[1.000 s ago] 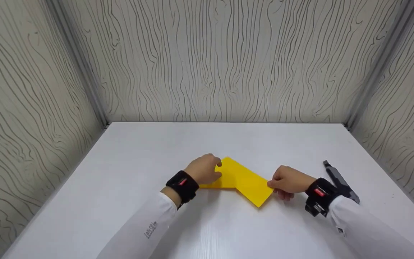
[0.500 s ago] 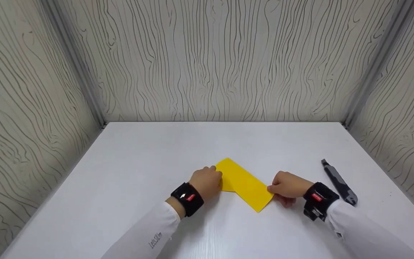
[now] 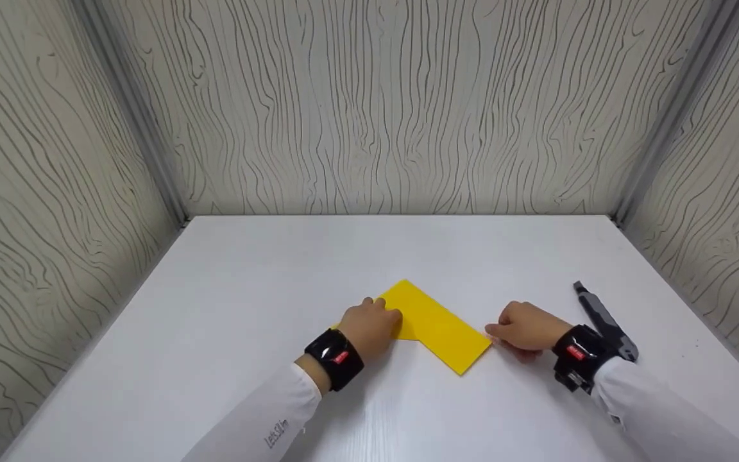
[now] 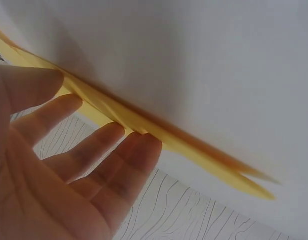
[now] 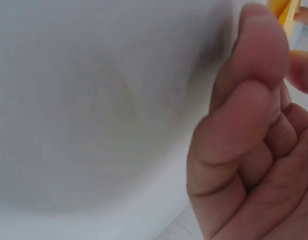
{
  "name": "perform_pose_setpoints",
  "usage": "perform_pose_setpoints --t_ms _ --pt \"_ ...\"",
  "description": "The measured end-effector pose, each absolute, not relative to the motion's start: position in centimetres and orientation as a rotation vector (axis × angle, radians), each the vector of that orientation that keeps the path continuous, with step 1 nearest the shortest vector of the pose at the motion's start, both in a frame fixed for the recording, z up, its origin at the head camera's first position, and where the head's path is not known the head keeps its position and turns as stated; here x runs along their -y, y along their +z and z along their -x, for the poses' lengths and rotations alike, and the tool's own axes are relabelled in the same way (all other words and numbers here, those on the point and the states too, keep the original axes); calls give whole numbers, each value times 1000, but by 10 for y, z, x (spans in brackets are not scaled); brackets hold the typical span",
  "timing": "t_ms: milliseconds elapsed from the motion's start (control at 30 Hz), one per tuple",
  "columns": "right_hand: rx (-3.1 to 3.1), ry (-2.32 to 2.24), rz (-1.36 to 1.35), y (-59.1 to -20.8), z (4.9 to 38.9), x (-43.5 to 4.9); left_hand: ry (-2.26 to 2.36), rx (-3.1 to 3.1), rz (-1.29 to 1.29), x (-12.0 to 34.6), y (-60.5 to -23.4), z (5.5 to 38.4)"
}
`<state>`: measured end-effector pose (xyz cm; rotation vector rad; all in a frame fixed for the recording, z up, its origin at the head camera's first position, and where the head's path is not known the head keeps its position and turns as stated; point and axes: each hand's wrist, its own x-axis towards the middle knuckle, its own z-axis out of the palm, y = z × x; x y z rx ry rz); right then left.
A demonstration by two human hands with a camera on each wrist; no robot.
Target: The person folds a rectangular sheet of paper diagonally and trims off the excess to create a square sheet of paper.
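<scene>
A yellow sheet of folded paper [image 3: 443, 327] lies on the white table, bent into an angled shape. My left hand [image 3: 369, 326] rests over its left part, hiding some of it. In the left wrist view, the left fingers [image 4: 101, 150] are slightly bent and spread, their tips touching the paper [image 4: 204, 155] along its length. Beside the paper's right corner is my right hand [image 3: 526, 328], its thumb and forefinger tips just off the edge. The right wrist view shows the right fingers [image 5: 234, 125] loosely curled, with a bit of yellow paper [image 5: 284, 12] beyond them.
A grey and black utility knife [image 3: 603, 321] lies on the table [image 3: 247, 276] behind the right wrist, partly covered by the wristband. Wood-grain patterned panels [image 3: 369, 109] enclose the table at the back and both sides.
My left hand has come down onto the paper and toward me. My right hand had pinched the paper's right corner; it has now moved slightly right, off the edge.
</scene>
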<state>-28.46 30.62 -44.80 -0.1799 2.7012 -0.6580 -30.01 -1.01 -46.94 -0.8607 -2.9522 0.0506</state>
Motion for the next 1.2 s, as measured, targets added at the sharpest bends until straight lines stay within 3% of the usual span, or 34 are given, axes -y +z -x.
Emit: perform_pose_setpoints --t_ms 433,733,1200 --pt "-3175 -503 41 -450 287 -385 -4 2941 821 18 -476 299" --pt "-3083 -430 -244 -442 283 -419 -17 2935 823 17 -473 301" --pt "-3092 -452 -102 -452 280 -440 23 2951 787 15 -473 299"
